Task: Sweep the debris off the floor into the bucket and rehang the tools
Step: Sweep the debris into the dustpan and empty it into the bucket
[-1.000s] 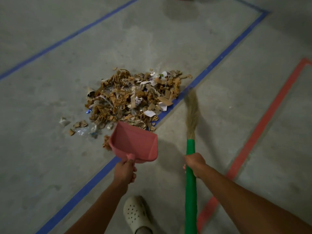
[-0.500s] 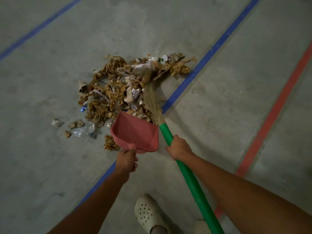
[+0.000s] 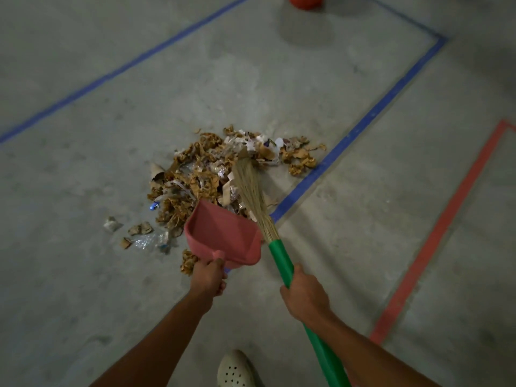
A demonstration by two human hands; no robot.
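A heap of brown cardboard scraps and white paper bits, the debris [image 3: 206, 174], lies on the concrete floor. My left hand [image 3: 208, 276] grips the short handle of a pink dustpan [image 3: 223, 236], whose mouth faces the near edge of the heap. My right hand [image 3: 304, 294] grips the green handle of a broom [image 3: 252, 191]. Its straw bristles lie across the heap, tips reaching the far side. An orange-red bucket [image 3: 305, 1] shows partly at the top edge.
A few loose scraps and a clear plastic piece [image 3: 148, 241] lie left of the dustpan. Blue tape lines [image 3: 360, 129] and a red tape line [image 3: 435, 236] cross the floor. My white clog [image 3: 236, 370] is at the bottom.
The broom swung left from the blue line onto the heap, and its bristles now reach the far side. The view has tilted up, bringing the bucket into sight.
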